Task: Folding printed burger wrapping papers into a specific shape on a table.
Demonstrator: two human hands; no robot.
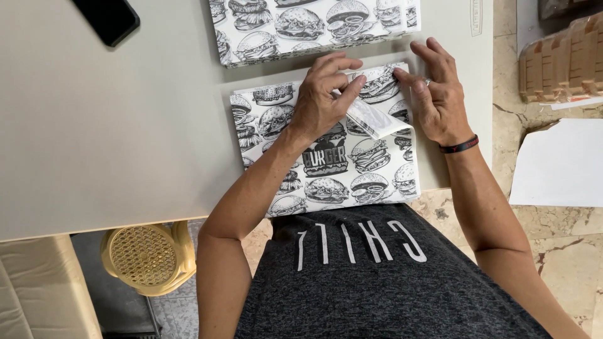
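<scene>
A flat paper sheet printed with black-and-white burgers (326, 176) lies on the pale table (125, 125) right in front of me. My left hand (323, 100) rests on its upper middle, thumb and fingers pinching a folded white flap of the paper (377, 119). My right hand (436, 94) sits at the sheet's upper right corner, fingertips pressing the paper edge beside the flap. A black band circles that wrist.
A second burger-print sheet (314, 28) lies further back on the table. A black phone (107, 19) is at the far left. A yellow woven stool (147, 254) stands below the table edge. White paper (559, 163) and brown cardboard trays (562, 59) lie on the floor right.
</scene>
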